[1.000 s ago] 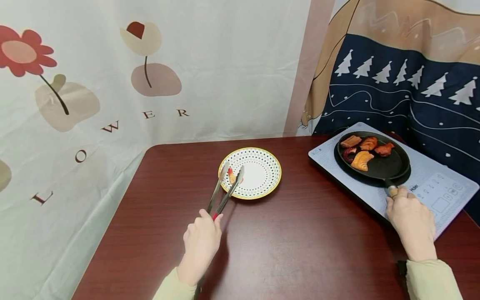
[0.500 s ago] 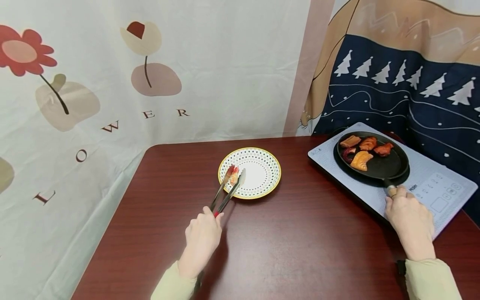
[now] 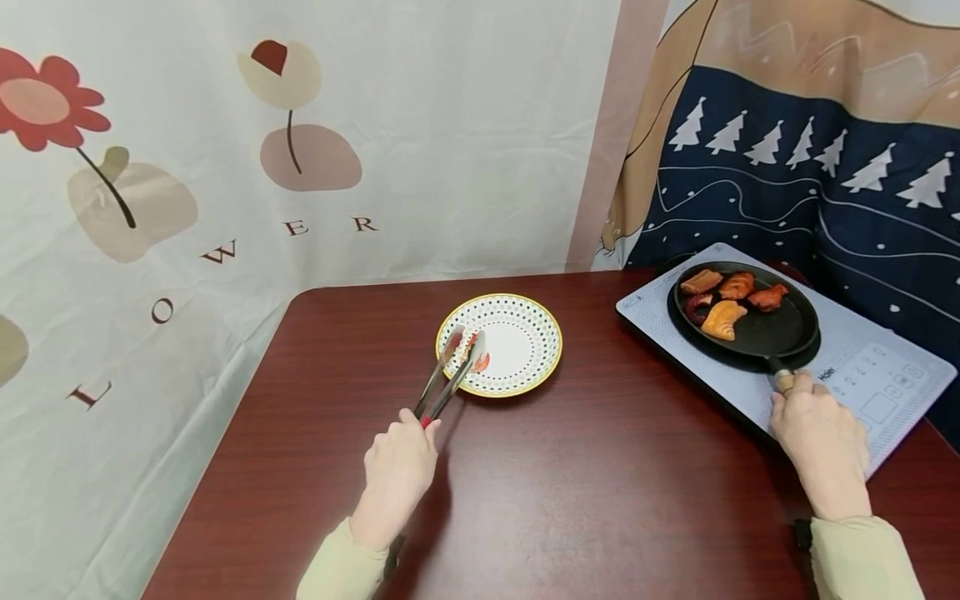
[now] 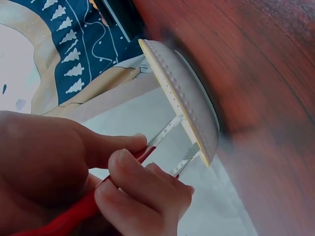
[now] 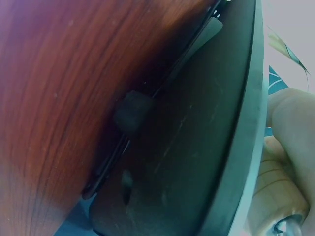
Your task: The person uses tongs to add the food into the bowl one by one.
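Note:
On the left, my left hand grips metal tongs with red handle covers. Their tips stand slightly apart over the left part of a dotted, yellow-rimmed plate. A small red-and-white piece of food, perhaps shrimp, lies on the plate, partly hidden by the tongs; whether the tips touch it I cannot tell. My right hand is wrapped round the wooden handle of a black frying pan. Several pieces of food sit in the pan, among them a curled dark-red tentacle.
Beneath the pan is a pale induction cooker, set at an angle on the right of the dark red-brown table. A flower-printed white cloth and a navy tree-printed cloth hang behind the table.
The tong tips drew a little closer round the food, then shifted slightly left, and more of the red food shows to their right. My right hand and the pan stay in place.

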Available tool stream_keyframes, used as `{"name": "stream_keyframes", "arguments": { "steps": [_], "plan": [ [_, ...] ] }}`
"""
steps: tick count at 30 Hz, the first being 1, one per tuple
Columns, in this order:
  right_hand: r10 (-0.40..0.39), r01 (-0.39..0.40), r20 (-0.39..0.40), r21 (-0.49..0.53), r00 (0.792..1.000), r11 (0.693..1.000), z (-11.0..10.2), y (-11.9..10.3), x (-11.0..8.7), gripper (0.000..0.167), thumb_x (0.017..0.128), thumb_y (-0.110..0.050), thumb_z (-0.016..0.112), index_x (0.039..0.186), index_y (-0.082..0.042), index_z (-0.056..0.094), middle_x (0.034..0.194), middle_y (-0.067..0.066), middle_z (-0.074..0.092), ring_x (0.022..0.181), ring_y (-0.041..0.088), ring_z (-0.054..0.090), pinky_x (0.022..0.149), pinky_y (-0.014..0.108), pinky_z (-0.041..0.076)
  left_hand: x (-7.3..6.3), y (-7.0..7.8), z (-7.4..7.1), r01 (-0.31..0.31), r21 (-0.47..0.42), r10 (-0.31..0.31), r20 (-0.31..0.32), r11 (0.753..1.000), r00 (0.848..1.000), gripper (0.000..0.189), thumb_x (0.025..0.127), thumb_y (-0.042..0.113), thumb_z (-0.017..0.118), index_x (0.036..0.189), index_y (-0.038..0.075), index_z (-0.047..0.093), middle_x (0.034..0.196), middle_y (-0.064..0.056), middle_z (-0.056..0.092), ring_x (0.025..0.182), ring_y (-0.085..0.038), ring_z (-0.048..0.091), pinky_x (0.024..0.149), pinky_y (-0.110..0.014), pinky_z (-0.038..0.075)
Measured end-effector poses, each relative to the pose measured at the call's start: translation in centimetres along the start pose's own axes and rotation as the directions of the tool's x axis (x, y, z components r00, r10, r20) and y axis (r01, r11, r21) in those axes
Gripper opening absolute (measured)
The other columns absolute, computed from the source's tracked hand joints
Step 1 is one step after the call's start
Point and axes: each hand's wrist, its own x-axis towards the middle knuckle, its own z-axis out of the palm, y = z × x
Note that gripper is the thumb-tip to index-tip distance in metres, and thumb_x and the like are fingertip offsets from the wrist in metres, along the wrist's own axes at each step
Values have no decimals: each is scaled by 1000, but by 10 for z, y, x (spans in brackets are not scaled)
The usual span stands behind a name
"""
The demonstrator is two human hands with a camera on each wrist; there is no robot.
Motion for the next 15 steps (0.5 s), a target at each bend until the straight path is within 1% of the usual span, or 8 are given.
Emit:
{"name": "stream_keyframes", "arguments": {
  "steps": [3, 5, 8, 10, 15],
  "plan": [
    [1, -1, -4, 3, 1000, 1000, -1, 0, 0, 33, 90, -11, 56, 101, 17, 42, 81, 40, 50, 63, 60, 48, 46, 61, 34, 0, 0, 1, -6, -6, 6, 11, 1000, 1000, 35, 91, 28, 61, 80, -2, 48, 66, -24, 62, 61, -44, 62, 51, -49, 47],
    [4, -4, 8, -1, 1000, 1000, -1, 0, 0, 33, 90, -11, 55, 102, 17, 42, 81, 39, 50, 64, 60, 48, 47, 60, 35, 0, 0, 3, -16, -6, 16, 11, 1000, 1000, 33, 91, 27, 61, 80, -1, 48, 66, -24, 62, 61, -44, 62, 50, -49, 47],
    [11, -11, 33, -8, 999, 1000, -2, -1, 0, 34, 91, -12, 54, 105, 17, 42, 84, 39, 51, 66, 60, 49, 48, 60, 36, -1, 1, 5, -44, 2, 44, -16, 999, 999, 32, 90, 25, 62, 79, -1, 48, 65, -24, 62, 59, -43, 62, 49, -48, 46],
    [21, -20, 64, -17, 998, 1000, -3, 0, 1, 36, 91, -12, 53, 107, 17, 41, 86, 39, 51, 68, 60, 50, 49, 60, 37, -1, 1, 6, -71, 7, 71, -42, 997, 997, 31, 89, 23, 63, 78, 0, 48, 63, -23, 61, 56, -42, 61, 47, -47, 46],
    [34, -32, 101, -26, 994, 999, -4, 0, 2, 38, 92, -14, 52, 111, 17, 40, 89, 39, 51, 71, 60, 50, 51, 59, 38, 0, -2, 10, -145, 20, 147, -118, 989, 982, 29, 87, 21, 65, 78, 0, 48, 59, -21, 59, 53, -41, 60, 44, -46, 45]
  ]
}}
